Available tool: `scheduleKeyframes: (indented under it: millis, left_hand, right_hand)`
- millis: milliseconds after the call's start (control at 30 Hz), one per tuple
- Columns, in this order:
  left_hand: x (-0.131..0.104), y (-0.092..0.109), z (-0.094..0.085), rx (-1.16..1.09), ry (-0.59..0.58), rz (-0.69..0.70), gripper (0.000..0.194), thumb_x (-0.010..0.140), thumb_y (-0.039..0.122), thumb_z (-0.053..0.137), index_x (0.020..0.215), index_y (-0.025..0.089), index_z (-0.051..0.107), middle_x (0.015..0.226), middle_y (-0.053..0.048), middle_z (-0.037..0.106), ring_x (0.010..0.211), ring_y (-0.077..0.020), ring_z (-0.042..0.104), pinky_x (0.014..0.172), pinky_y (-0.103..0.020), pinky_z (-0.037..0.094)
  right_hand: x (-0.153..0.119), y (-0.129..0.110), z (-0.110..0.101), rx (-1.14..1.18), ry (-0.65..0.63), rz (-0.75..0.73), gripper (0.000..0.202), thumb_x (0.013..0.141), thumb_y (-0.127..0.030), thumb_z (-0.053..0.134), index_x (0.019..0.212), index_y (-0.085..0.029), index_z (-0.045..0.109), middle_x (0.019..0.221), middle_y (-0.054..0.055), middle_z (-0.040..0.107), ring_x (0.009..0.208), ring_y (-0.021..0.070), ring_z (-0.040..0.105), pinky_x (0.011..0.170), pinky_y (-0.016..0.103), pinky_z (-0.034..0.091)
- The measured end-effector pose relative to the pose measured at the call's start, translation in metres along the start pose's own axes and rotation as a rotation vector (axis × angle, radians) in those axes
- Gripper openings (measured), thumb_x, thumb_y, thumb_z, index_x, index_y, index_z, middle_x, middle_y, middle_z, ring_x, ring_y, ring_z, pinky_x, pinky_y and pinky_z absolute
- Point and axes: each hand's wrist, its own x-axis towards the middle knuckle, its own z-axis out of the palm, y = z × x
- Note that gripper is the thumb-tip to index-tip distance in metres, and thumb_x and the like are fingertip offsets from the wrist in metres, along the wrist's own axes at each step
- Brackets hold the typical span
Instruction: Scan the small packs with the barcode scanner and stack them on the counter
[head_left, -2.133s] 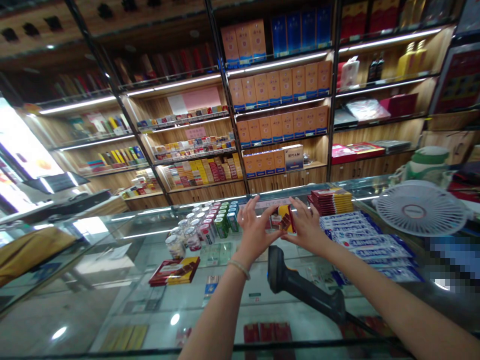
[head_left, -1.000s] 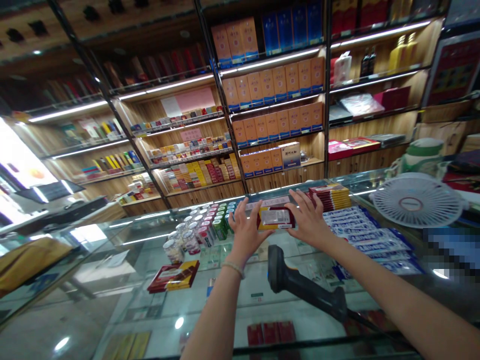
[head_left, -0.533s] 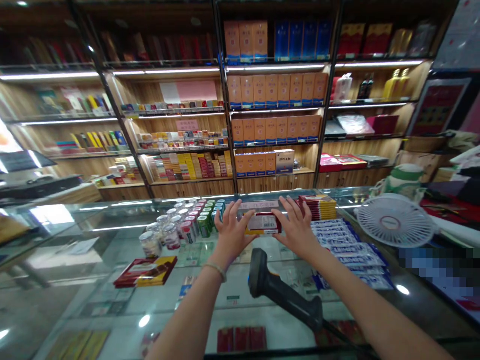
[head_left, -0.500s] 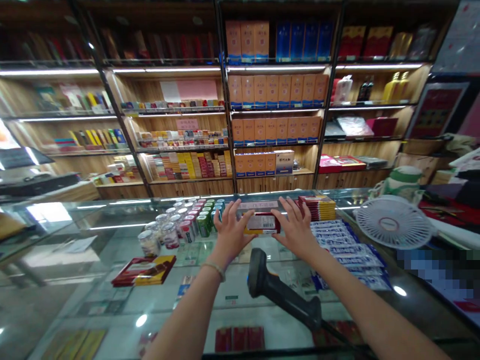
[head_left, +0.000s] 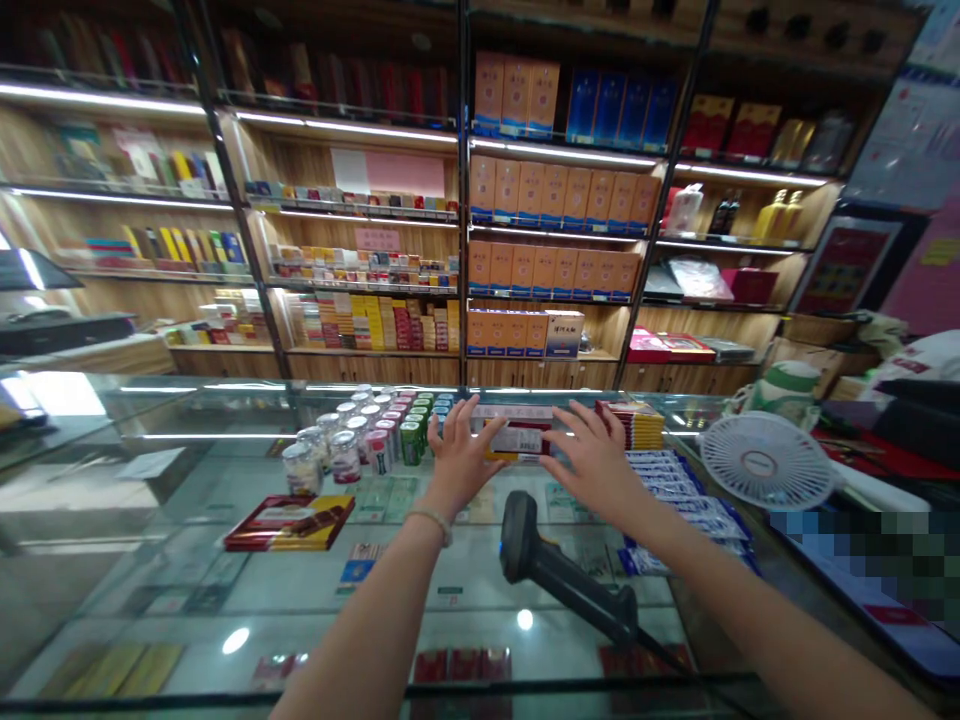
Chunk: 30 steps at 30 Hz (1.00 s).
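My left hand [head_left: 457, 465] and my right hand [head_left: 596, 460] are at opposite ends of a red-and-yellow chocolate wafer pack [head_left: 517, 440], thumbs and fingers on its ends. A white barcode label on its side faces me. The pack is low over the glass counter; whether it rests on it, I cannot tell. Nearer to me, between my forearms, stands a dark barcode scanner [head_left: 566, 575], its head tilted up. To the left lie flat red-and-yellow wafer packs [head_left: 292, 522] picturing a chocolate bar. A stack of similar packs [head_left: 637, 425] sits just beyond my right hand.
Rows of cans and jars [head_left: 345, 455] stand left of my hands. Blue-and-white packets [head_left: 682, 505] lie under and beside my right forearm. A white fan [head_left: 765, 460] is at right. Across the glass counter [head_left: 270, 600], stocked shelves [head_left: 555, 240] line the wall.
The view has shifted and tilted slightly. My hands stay at the pack's ends, and the right fingers look a little lower and flatter. The scanner and the other packs have stayed put.
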Motion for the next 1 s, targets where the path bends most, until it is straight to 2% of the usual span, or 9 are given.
scheduleKeyframes:
  millis: [133, 300, 367, 500, 633, 767, 867, 933, 1000]
  left_hand:
    - [-0.001, -0.001, 0.003, -0.041, 0.004, 0.007, 0.076, 0.065, 0.037, 0.091, 0.135, 0.041, 0.062, 0.161, -0.012, 0.038, 0.146, -0.0394, 0.035, 0.120, -0.065, 0.012]
    - [-0.001, 0.000, 0.003, -0.045, 0.007, 0.016, 0.076, 0.065, 0.038, 0.091, 0.135, 0.041, 0.062, 0.161, -0.011, 0.039, 0.146, -0.0388, 0.035, 0.121, -0.063, 0.012]
    - [-0.001, 0.000, 0.002, -0.041, 0.012, 0.018, 0.076, 0.065, 0.038, 0.091, 0.135, 0.041, 0.061, 0.160, -0.012, 0.039, 0.146, -0.0383, 0.035, 0.121, -0.063, 0.012]
    - [-0.002, 0.001, 0.002, -0.045, 0.025, 0.026, 0.079, 0.064, 0.038, 0.092, 0.136, 0.040, 0.061, 0.159, -0.014, 0.040, 0.146, -0.0381, 0.036, 0.120, -0.063, 0.013]
    - [-0.002, 0.001, 0.002, -0.061, 0.027, 0.015, 0.080, 0.062, 0.038, 0.093, 0.136, 0.041, 0.061, 0.160, -0.012, 0.040, 0.145, -0.0391, 0.037, 0.121, -0.064, 0.013]
    - [-0.002, 0.000, 0.002, -0.064, 0.035, 0.005, 0.078, 0.064, 0.038, 0.092, 0.136, 0.041, 0.061, 0.159, -0.013, 0.041, 0.146, -0.0385, 0.037, 0.121, -0.064, 0.013]
    - [-0.001, 0.000, 0.003, -0.069, 0.033, -0.003, 0.079, 0.065, 0.037, 0.092, 0.137, 0.041, 0.060, 0.159, -0.012, 0.041, 0.145, -0.0385, 0.037, 0.121, -0.064, 0.013]
    - [-0.001, 0.000, 0.003, -0.070, 0.040, -0.010, 0.080, 0.064, 0.037, 0.092, 0.137, 0.041, 0.059, 0.159, -0.012, 0.041, 0.145, -0.0384, 0.037, 0.121, -0.063, 0.013]
    - [-0.001, 0.001, 0.003, -0.065, 0.054, -0.015, 0.080, 0.064, 0.037, 0.092, 0.137, 0.041, 0.060, 0.159, -0.012, 0.041, 0.145, -0.0379, 0.037, 0.121, -0.063, 0.013]
  right_hand:
    - [-0.036, -0.037, -0.022, 0.002, -0.121, 0.025, 0.040, 0.096, -0.056, 0.051, 0.115, -0.029, 0.073, 0.145, 0.007, 0.060, 0.141, 0.0345, 0.043, 0.117, 0.063, 0.022]
    - [-0.081, -0.066, -0.016, -0.007, -0.241, 0.098, 0.066, 0.079, -0.072, 0.065, 0.126, -0.025, 0.067, 0.157, 0.014, 0.047, 0.145, 0.0435, 0.037, 0.115, 0.069, 0.026]
    - [-0.090, -0.070, -0.008, -0.016, -0.251, 0.121, 0.063, 0.079, -0.068, 0.068, 0.125, -0.024, 0.066, 0.159, 0.015, 0.043, 0.146, 0.0444, 0.036, 0.114, 0.070, 0.028]
    - [-0.092, -0.075, 0.005, -0.027, -0.257, 0.156, 0.041, 0.083, -0.048, 0.070, 0.115, -0.022, 0.068, 0.157, 0.016, 0.046, 0.145, 0.0424, 0.039, 0.111, 0.069, 0.033]
    - [-0.088, -0.077, 0.004, 0.032, -0.229, 0.158, 0.028, 0.080, -0.032, 0.068, 0.106, -0.021, 0.068, 0.151, 0.016, 0.053, 0.140, 0.0385, 0.048, 0.107, 0.058, 0.044]
    - [-0.086, -0.069, -0.014, 0.253, -0.231, 0.289, 0.030, 0.079, -0.027, 0.060, 0.109, -0.022, 0.065, 0.143, 0.013, 0.060, 0.115, 0.0303, 0.067, 0.093, 0.043, 0.055]
    - [-0.083, -0.055, -0.033, 0.472, -0.241, 0.430, 0.032, 0.084, -0.036, 0.055, 0.113, -0.024, 0.061, 0.105, 0.007, 0.075, 0.093, 0.0259, 0.073, 0.078, 0.037, 0.057]
    - [-0.081, -0.046, -0.044, 0.661, -0.299, 0.533, 0.035, 0.088, -0.044, 0.052, 0.116, -0.024, 0.058, 0.086, 0.001, 0.073, 0.061, 0.0182, 0.069, 0.057, 0.029, 0.054]
    - [-0.077, -0.041, -0.053, 0.796, -0.328, 0.619, 0.036, 0.088, -0.047, 0.051, 0.116, -0.025, 0.055, 0.075, -0.005, 0.067, 0.041, 0.0112, 0.055, 0.041, 0.023, 0.044]
